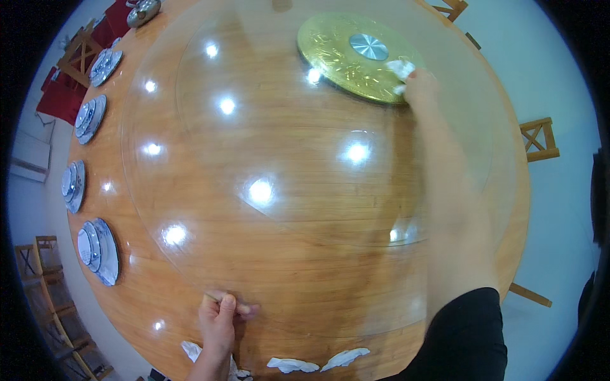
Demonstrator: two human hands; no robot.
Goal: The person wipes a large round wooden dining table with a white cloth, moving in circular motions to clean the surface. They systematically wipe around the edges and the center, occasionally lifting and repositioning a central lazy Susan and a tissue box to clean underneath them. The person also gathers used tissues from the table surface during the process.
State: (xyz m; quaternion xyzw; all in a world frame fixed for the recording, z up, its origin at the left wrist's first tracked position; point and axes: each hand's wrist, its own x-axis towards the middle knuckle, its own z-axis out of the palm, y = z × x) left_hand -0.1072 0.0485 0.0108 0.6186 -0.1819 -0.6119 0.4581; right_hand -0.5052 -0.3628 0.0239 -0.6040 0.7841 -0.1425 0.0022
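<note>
In front of me lies a round clear glass turntable [305, 285] over a wooden table [157, 295]. My right hand [421, 88] reaches far across, holding crumpled white tissue [401, 69] against the gold patterned disc [333, 57]. A silvery round hub [369, 46] sits in the disc's middle. My left hand [219, 312] is at the glass's near-left rim, thumb on top, fingers curled around the edge. Crumpled white tissue [191, 350] lies partly hidden beside my left wrist. Two more tissue pieces, one left [293, 365] and one right [345, 359], lie at the near edge.
Stacked blue-and-white dishes [98, 251] line the table's left side. A metal teapot [143, 13] stands at the far left. Wooden chairs [539, 139] surround the table, some with red cloth [62, 100]. A wooden rack [57, 309] stands at the lower left.
</note>
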